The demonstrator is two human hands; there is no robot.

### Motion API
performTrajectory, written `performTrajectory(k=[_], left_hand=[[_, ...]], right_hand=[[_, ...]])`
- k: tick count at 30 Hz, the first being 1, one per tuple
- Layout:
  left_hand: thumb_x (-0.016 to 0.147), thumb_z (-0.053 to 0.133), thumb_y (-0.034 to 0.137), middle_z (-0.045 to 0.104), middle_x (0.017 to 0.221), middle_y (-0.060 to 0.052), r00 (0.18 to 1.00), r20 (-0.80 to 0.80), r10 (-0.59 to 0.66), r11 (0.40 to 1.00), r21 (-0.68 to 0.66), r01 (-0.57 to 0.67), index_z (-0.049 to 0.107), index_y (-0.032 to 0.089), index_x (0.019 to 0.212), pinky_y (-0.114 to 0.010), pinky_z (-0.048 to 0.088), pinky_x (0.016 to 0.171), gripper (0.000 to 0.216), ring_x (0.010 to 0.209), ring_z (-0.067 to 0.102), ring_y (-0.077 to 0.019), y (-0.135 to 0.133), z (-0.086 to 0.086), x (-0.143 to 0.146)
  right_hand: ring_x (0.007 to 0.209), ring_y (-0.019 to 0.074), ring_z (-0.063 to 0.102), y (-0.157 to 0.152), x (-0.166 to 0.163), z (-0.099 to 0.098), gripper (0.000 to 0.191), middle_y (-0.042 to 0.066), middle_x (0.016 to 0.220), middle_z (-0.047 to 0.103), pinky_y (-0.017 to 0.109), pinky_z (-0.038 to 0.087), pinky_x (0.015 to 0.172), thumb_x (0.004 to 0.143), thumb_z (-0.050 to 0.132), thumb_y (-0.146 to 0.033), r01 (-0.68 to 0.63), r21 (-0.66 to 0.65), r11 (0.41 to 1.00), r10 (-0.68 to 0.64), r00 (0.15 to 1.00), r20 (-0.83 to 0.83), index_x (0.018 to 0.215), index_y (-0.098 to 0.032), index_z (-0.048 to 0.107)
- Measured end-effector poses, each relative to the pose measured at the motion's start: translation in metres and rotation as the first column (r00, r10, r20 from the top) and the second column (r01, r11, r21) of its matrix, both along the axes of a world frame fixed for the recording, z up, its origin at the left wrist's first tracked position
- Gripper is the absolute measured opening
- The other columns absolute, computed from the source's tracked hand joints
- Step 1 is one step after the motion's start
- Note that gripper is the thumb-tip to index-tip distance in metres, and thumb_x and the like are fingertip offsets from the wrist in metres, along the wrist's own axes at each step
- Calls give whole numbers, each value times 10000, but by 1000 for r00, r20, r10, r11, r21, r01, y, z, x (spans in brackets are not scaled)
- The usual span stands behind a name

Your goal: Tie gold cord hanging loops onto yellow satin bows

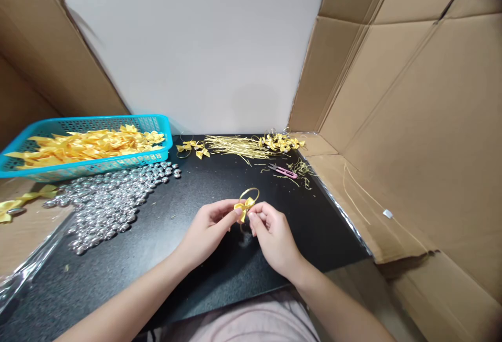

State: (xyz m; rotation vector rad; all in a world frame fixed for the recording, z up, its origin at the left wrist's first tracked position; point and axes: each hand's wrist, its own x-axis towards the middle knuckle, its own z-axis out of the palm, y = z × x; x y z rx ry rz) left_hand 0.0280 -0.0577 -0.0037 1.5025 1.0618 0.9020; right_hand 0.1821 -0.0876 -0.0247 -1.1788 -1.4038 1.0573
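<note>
Low over the black table, my left hand [214, 227] pinches a small yellow ribbon bow [244, 208] between thumb and fingers. A gold twist tie [251, 190] rises from the bow in a round loop. Close against the bow's right side, my right hand [272, 235] is closed, its thumb and fingertips pinching at the lower right of the loop. The exact spot of that grip is partly hidden by the fingers. Beyond the hands lie a bundle of straight gold twist ties [235, 146] and a heap of looped yellow bows [282, 142].
At left, a blue basket [170, 140] holds many yellow ribbon bows, with shiny silver beads [105, 206] spread before it. Pink-handled snips [284, 171] lie beside gold wire scraps [301, 169]. A few looped bows [194, 147] lie farther back. Cardboard walls [423, 122] flank the black table [168, 258].
</note>
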Motion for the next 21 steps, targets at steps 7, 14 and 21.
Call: performTrajectory(k=[7, 14, 21], left_hand=[[903, 510, 354, 586, 757, -13, 975, -223, 9, 971, 236, 44, 738, 208, 1009, -258, 392, 652, 290, 718, 543, -162, 1, -1, -3], [902, 480, 286, 615, 794, -25, 947, -303, 104, 916, 400, 28, 674, 192, 1142, -255, 416, 663, 322, 706, 553, -159, -5, 2, -2], [831, 558, 264, 703, 791, -6, 933, -299, 198, 896, 442, -48, 590, 215, 940, -252, 440, 647, 124, 651, 591, -156, -9, 4, 0]], right_hand=[[532, 99, 437, 2, -1, -3, 175, -33, 603, 481, 215, 358, 504, 881, 494, -299, 6, -10, 1000, -7, 1000, -10, 785, -165, 553], [563, 113, 502, 2, -2, -4, 138, -24, 613, 502, 214, 395, 521, 869, 506, -278, 21, 3, 1000, -21, 1000, -15, 805, -168, 561], [596, 127, 531, 2, -1, -4, 151, -25, 614, 474, 215, 425, 534, 884, 486, -287, 14, 22, 1000, -14, 1000, -24, 782, -184, 524]])
